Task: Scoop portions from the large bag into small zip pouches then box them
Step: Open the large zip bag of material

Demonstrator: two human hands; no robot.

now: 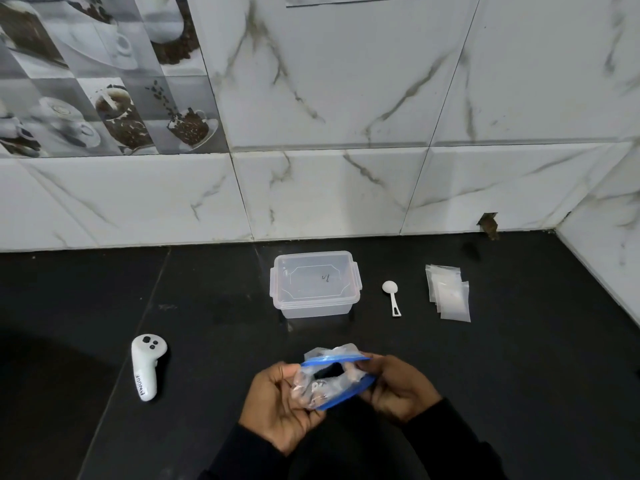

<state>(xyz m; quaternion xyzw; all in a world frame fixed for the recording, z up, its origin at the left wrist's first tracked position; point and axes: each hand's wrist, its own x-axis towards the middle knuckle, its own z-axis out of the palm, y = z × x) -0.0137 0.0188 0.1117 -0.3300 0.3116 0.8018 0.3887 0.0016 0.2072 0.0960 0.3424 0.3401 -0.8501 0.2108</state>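
Both grips are closed on the large bag (334,375), left hand (280,407) and right hand (398,386) pinching its blue zip mouth apart above the bench's (207,306) near edge, which should open wide and stay upright so the scoop (392,299) enters cleanly.

box (315,284) behind bag (332,375) | scoop (391,296) right of box | pouches (448,292) right of scoop

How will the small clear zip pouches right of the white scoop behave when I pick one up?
The small clear zip pouches look like thin film, so one would probably flop and feel very light. They overlap, so lifting one may drag its neighbours. Lying flat on the smooth black counter, an edge could be hard to pinch.
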